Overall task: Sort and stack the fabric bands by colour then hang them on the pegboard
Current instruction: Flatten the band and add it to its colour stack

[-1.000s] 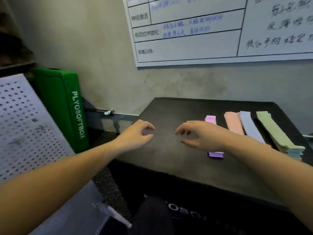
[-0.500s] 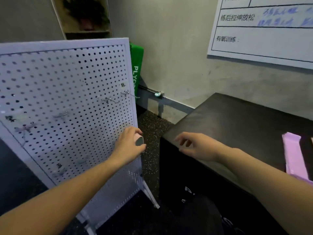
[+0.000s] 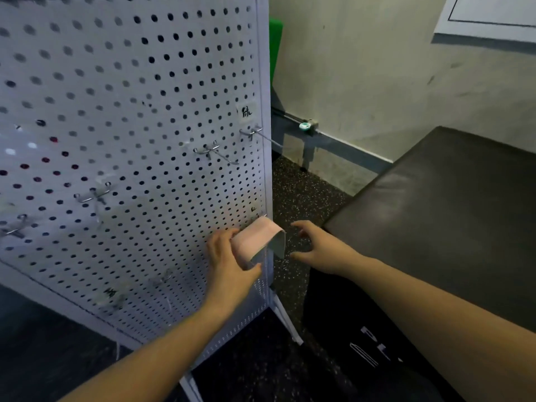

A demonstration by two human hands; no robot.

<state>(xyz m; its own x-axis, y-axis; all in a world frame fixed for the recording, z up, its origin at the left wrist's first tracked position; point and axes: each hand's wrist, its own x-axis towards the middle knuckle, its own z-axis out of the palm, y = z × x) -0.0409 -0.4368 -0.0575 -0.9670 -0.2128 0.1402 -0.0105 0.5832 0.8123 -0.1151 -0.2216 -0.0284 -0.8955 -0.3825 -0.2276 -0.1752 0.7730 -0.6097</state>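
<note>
The white pegboard (image 3: pixel 130 140) fills the left half of the view. A pink fabric band (image 3: pixel 255 236) is looped over a hook at the board's lower right edge, its end folded down. My left hand (image 3: pixel 229 259) grips the band from the left, fingers above it and thumb beneath. My right hand (image 3: pixel 316 245) hovers just to the right of the band with its fingers spread and holds nothing. No other bands are in view.
Bare metal hooks (image 3: pixel 214 152) stick out of the board at several heights, one under a handwritten label (image 3: pixel 246 111). A black padded box (image 3: pixel 435 213) stands at the right, a green pad (image 3: pixel 275 47) behind the board, a whiteboard (image 3: pixel 493 18) on the wall.
The view swung left from the black box to the pegboard. My left hand reached the board's lower right edge, where the pink band now shows. My right hand left the box and came near the band.
</note>
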